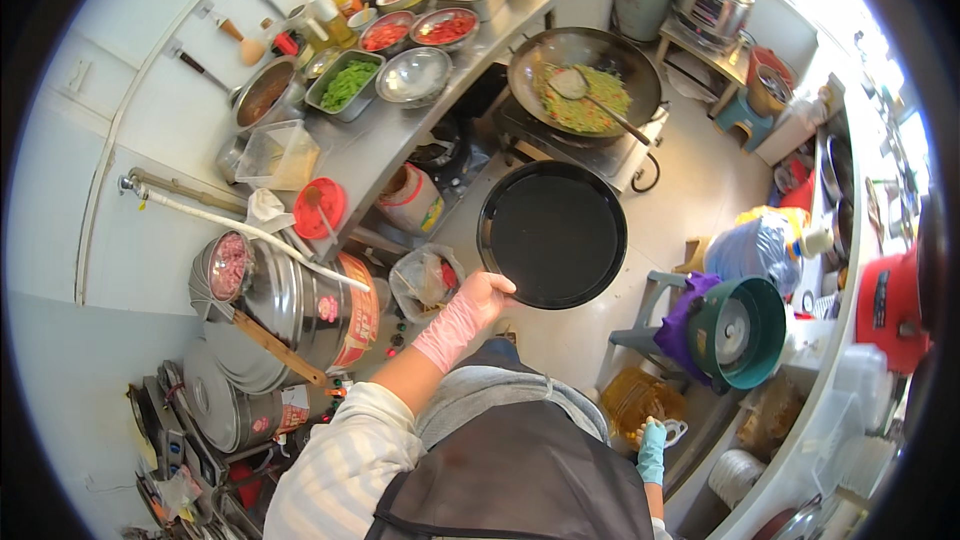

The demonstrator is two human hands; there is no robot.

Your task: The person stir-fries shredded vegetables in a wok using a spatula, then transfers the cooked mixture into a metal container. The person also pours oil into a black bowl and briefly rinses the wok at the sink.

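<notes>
A round black pan (553,236) is in my left hand (472,307), which wears a pink glove and pinches its near left rim; the pan looks bare inside. At the lower right, my right hand (652,446), in a light blue glove, is at a large plastic jug of yellowish oil (641,401), by its white handle; whether the fingers close on it I cannot tell. Beyond the pan, a large wok (529,82) on a gas stove holds chopped green and orange food (600,109), with a metal ladle (615,118) lying in it.
A steel counter (390,142) along the left bears bowls of red food (444,28), a tray of chopped greens (349,86) and sauce bottles. Large steel pots (277,307) stand at left. A green tub (769,330) sits on a stool at right, beside a shelf. A gas cylinder (641,0) stands behind.
</notes>
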